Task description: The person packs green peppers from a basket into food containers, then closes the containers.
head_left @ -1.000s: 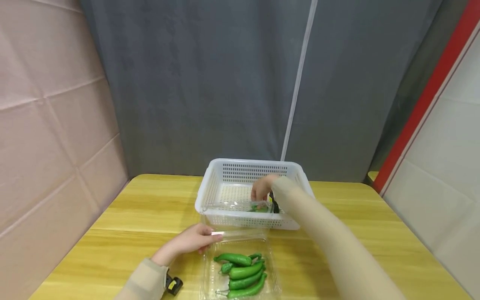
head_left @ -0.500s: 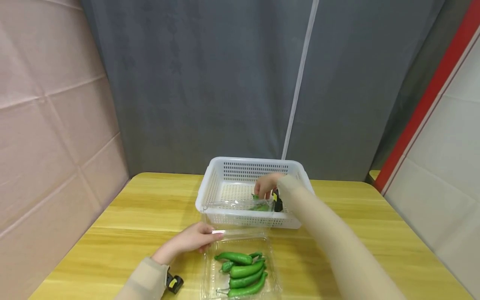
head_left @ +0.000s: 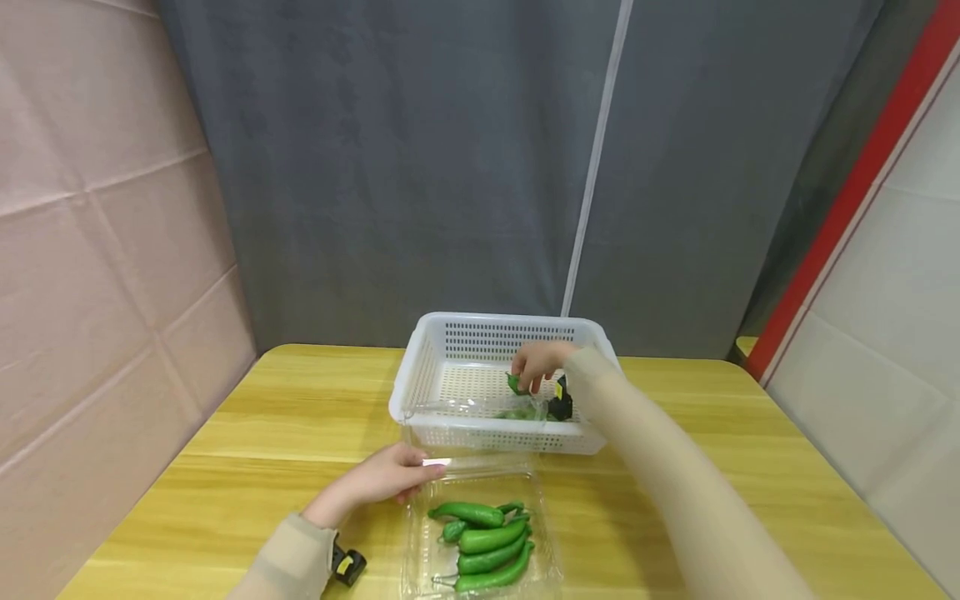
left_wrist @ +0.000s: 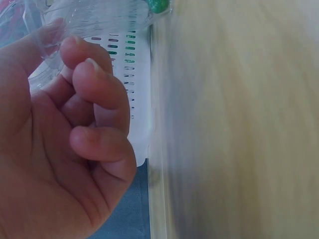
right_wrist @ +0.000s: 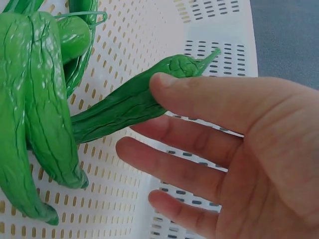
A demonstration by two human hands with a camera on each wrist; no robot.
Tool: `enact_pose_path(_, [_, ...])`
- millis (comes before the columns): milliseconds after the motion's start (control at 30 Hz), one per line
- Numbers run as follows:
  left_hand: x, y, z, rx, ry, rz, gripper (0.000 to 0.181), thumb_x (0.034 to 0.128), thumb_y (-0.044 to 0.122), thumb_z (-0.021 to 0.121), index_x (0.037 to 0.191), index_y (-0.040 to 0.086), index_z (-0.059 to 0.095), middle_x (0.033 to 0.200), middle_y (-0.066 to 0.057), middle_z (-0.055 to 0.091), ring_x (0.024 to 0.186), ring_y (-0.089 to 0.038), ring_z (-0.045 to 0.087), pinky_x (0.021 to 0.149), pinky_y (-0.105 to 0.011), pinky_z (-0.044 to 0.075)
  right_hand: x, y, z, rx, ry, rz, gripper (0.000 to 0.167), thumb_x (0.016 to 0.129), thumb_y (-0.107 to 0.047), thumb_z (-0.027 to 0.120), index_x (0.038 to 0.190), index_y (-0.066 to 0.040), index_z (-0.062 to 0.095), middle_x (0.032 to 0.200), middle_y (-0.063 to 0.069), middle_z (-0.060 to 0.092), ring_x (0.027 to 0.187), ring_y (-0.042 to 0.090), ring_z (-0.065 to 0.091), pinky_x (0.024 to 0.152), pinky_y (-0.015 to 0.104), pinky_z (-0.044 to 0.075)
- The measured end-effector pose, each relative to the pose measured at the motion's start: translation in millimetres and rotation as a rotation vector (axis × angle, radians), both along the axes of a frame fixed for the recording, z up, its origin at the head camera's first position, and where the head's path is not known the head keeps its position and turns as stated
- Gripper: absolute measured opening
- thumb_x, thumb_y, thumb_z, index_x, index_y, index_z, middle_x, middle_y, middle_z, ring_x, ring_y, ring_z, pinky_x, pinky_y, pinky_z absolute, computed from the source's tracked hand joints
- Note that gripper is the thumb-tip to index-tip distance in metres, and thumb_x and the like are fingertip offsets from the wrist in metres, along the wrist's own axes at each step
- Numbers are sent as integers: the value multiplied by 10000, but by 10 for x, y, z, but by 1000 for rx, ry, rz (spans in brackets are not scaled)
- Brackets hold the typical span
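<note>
My right hand point(right_wrist: 224, 134) pinches a dark green chili pepper point(right_wrist: 127, 99) near its stem end, thumb on top. In the head view that pepper point(head_left: 517, 384) is inside the white slotted basket point(head_left: 401, 392). Other green peppers point(right_wrist: 55, 109) lie on the basket floor, left in the right wrist view. My left hand point(head_left: 386, 477) grips the hinge edge of a clear plastic clamshell box point(head_left: 551, 533), its other fingers curled loosely. Several green peppers point(head_left: 487, 539) lie in the box's near half. The raised lid point(head_left: 465, 408) leans over the basket's front rim.
The wooden table point(head_left: 300, 417) runs out on both sides of the basket and box. A grey curtain point(head_left: 405, 167) hangs behind. A pink cloth wall point(head_left: 112, 217) stands left, a white panel point(head_left: 892, 275) with a red strip right.
My right hand has lifted slightly and shifted a little right in the basket, with a pepper coming into sight in its fingers. The left hand has kept its place on the box.
</note>
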State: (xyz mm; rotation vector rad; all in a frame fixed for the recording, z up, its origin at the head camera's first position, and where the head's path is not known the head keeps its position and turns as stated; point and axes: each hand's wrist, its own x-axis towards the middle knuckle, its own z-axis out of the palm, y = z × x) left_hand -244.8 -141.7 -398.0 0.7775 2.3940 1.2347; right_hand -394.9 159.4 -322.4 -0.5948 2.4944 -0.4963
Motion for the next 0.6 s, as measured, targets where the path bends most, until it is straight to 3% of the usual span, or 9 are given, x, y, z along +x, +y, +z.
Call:
enact_pose_path(167, [-14, -16, -1, 2, 5, 5, 410, 962, 358, 602, 673, 72, 544, 518, 36, 476, 445, -98, 432, 471, -239, 410, -3, 38, 28, -10, 80, -3, 83, 879, -87, 669, 863, -94, 588, 904, -1, 635, 876, 243, 691, 759, 407, 471])
enact_pose_path(300, [-34, -23, -35, -4, 10, 5, 424, 960, 359, 604, 679, 46, 553, 524, 31, 487, 452, -114, 446, 477, -249, 425, -16, 70, 17, -39, 130, -23, 198, 857, -70, 689, 1050, -40, 654, 1032, 74, 664, 846, 253, 694, 799, 406, 512])
enact_pose_path(433, [-40, -25, -52, 0, 1, -2, 423, 960, 368, 603, 680, 54, 557, 526, 41, 490, 452, -108, 449, 480, -246, 434, -12, 97, -11, -79, 175, -21, 143, 850, -20, 684, 992, -14, 666, 1007, 104, 653, 814, 270, 687, 789, 390, 534])
enact_pose_path(600, [-48, -23, -34, 4, 1, -3, 413, 958, 379, 603, 672, 86, 549, 518, 46, 488, 447, -93, 446, 482, -247, 435, -12, 165, -18, -132, 216, -29, 203, 866, -10, 669, 1067, 20, 662, 1028, 132, 661, 828, 285, 675, 796, 421, 537])
